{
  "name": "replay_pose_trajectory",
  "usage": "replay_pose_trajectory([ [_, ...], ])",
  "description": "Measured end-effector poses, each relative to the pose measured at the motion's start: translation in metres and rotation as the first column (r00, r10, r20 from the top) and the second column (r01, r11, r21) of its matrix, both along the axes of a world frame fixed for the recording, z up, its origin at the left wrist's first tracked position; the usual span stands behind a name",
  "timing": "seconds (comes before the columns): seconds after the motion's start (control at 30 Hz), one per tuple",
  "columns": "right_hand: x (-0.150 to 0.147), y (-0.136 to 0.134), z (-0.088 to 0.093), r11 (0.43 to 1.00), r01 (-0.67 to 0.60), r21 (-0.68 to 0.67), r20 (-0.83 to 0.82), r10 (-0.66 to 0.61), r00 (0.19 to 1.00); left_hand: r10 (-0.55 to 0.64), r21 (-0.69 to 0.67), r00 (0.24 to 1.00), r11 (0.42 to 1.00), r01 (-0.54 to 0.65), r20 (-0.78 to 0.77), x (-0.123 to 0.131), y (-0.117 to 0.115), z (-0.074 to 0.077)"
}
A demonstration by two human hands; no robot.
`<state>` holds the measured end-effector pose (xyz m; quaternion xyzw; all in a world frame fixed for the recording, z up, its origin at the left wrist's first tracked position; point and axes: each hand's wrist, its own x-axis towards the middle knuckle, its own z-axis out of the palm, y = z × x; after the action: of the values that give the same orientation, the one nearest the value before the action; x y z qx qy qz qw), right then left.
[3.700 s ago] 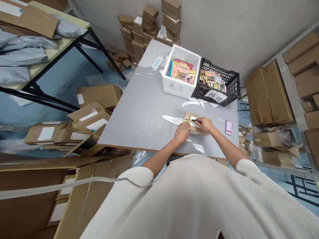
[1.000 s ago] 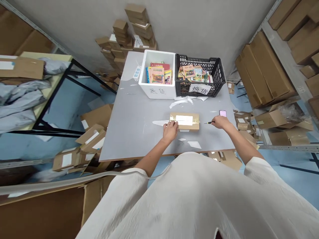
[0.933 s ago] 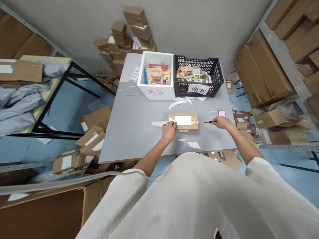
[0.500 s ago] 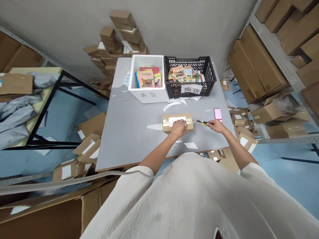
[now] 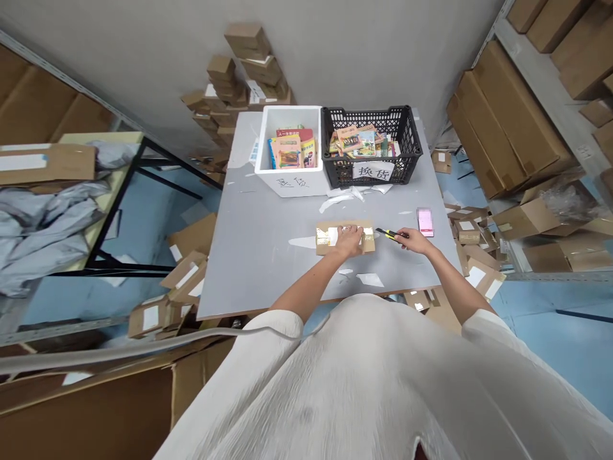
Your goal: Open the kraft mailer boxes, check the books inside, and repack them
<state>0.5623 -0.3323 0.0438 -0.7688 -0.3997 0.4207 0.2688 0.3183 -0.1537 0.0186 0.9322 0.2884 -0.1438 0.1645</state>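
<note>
A small taped cardboard box (image 5: 322,241) with a white label lies on the grey table in front of me. My left hand (image 5: 348,241) rests on its top, fingers apart, covering part of the label. Just right of the box, my right hand (image 5: 412,241) is closed around a black and yellow utility knife (image 5: 390,234). The knife's tip points left, close to the box's right end but apart from it. Beyond the right hand lies a phone (image 5: 425,222) with a lit pinkish screen.
At the table's back stand a white foam box (image 5: 288,181) and a black plastic crate (image 5: 412,167), both holding books. Paper scraps (image 5: 370,280) lie on the table (image 5: 253,255). Cardboard boxes are stacked by the wall, on the right shelf and on the floor.
The view has shifted slightly, moving the surroundings to the right. My left hand has slid a little to the right over the box. The knife stays in my right hand.
</note>
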Motion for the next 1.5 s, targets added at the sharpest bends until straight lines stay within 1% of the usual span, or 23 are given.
replay_pose_trajectory([
  [0.1, 0.003, 0.005, -0.007, 0.999, -0.016, 0.029, -0.026, 0.017, 1.000, -0.029, 0.030, 0.998, 0.999, 0.027, 0.053, -0.006, -0.003, -0.002],
  [0.17, 0.005, 0.009, -0.011, 0.996, -0.077, 0.049, -0.018, 0.078, 0.997, -0.027, 0.028, 0.996, 0.999, 0.025, 0.086, -0.010, -0.005, -0.003],
  [0.2, 0.007, 0.011, -0.012, 0.991, -0.120, 0.058, 0.009, 0.120, 0.993, -0.023, 0.022, 0.995, 1.000, 0.021, 0.098, -0.011, -0.006, -0.003],
  [0.27, 0.010, 0.015, -0.013, 0.974, -0.216, 0.065, 0.115, 0.207, 0.971, -0.014, 0.012, 0.994, 1.000, 0.013, 0.109, -0.011, -0.006, -0.004],
  [0.37, 0.016, 0.025, -0.012, 0.936, -0.353, 0.013, 0.301, 0.333, 0.894, -0.005, -0.001, 0.994, 1.000, 0.005, 0.111, -0.010, -0.006, -0.004],
  [0.43, 0.019, 0.033, -0.009, 0.906, -0.420, -0.050, 0.383, 0.406, 0.830, 0.003, -0.010, 0.993, 1.000, -0.002, 0.114, -0.009, -0.005, -0.005],
  [0.53, 0.022, 0.049, -0.006, 0.873, -0.476, -0.109, 0.478, 0.466, 0.745, 0.011, -0.021, 0.992, 1.000, -0.008, 0.126, -0.010, -0.005, -0.007],
  [0.63, 0.021, 0.066, -0.004, 0.848, -0.516, -0.124, 0.521, 0.498, 0.693, 0.017, -0.025, 0.991, 1.000, -0.014, 0.132, -0.010, -0.004, -0.008],
  [0.67, 0.021, 0.070, -0.004, 0.843, -0.524, -0.123, 0.516, 0.505, 0.692, 0.020, -0.026, 0.991, 1.000, -0.017, 0.132, -0.010, -0.004, -0.008],
  [0.73, 0.020, 0.074, -0.004, 0.845, -0.524, -0.105, 0.479, 0.505, 0.718, 0.024, -0.028, 0.991, 0.999, -0.020, 0.133, -0.010, -0.003, -0.008],
  [0.83, 0.019, 0.070, -0.006, 0.875, -0.480, -0.070, 0.365, 0.470, 0.804, 0.031, -0.040, 0.990, 0.999, -0.026, 0.136, -0.010, -0.002, -0.009],
  [0.97, 0.015, 0.053, -0.012, 0.909, -0.401, -0.113, 0.108, 0.412, 0.905, 0.028, -0.036, 0.991, 0.999, -0.024, 0.127, -0.010, -0.002, -0.010],
  [1.03, 0.012, 0.044, -0.015, 0.922, -0.361, -0.138, -0.030, 0.361, 0.932, 0.020, -0.021, 0.992, 1.000, -0.018, 0.121, -0.010, -0.002, -0.010],
  [1.1, 0.009, 0.036, -0.017, 0.935, -0.327, -0.134, -0.119, 0.313, 0.942, 0.016, -0.011, 0.993, 1.000, -0.015, 0.114, -0.011, -0.003, -0.009],
  [1.17, 0.007, 0.030, -0.017, 0.941, -0.314, -0.125, -0.162, 0.293, 0.942, 0.015, -0.009, 0.994, 1.000, -0.014, 0.108, -0.011, -0.004, -0.009],
  [1.3, 0.006, 0.018, -0.016, 0.944, -0.307, -0.120, -0.165, 0.286, 0.944, 0.028, -0.022, 0.993, 0.999, -0.025, 0.116, -0.011, -0.003, -0.009],
  [1.43, 0.005, 0.005, -0.020, 0.939, -0.326, -0.112, -0.194, 0.301, 0.934, 0.044, -0.031, 0.990, 0.999, -0.040, 0.134, -0.010, -0.002, -0.010],
  [1.5, 0.004, -0.001, -0.023, 0.954, -0.283, -0.096, -0.194, 0.261, 0.946, 0.048, -0.030, 0.990, 0.999, -0.044, 0.129, -0.010, -0.002, -0.010],
])
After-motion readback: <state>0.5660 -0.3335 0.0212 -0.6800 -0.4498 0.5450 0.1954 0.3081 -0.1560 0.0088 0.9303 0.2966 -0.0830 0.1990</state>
